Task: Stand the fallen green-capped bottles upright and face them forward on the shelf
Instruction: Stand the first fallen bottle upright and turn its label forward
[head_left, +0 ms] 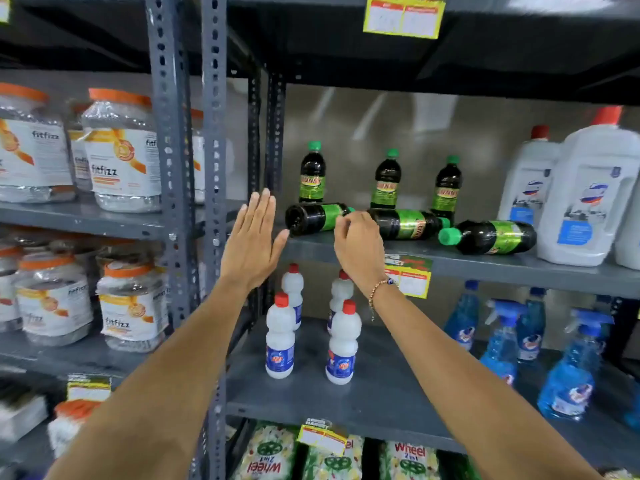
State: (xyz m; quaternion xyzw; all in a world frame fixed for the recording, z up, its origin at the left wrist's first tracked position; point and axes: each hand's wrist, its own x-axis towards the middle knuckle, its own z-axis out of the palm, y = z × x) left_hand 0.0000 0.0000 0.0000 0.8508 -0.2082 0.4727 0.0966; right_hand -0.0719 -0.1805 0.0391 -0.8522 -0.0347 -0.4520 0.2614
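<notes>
Right hand [358, 247] touches the leftmost fallen bottle [313, 218]; left hand [251, 245] open.

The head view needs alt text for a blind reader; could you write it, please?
Three dark green-capped plastic bottles lie fallen on a grey metal shelf, three more upright behind. The right hand reaches the leftmost one's neck; the open left hand is near its base.

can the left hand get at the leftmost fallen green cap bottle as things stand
Probably yes. The left hand is open with its thumb right by the base of the leftmost fallen bottle, nothing between them. The right hand is at that bottle's cap end, not its base.
</notes>
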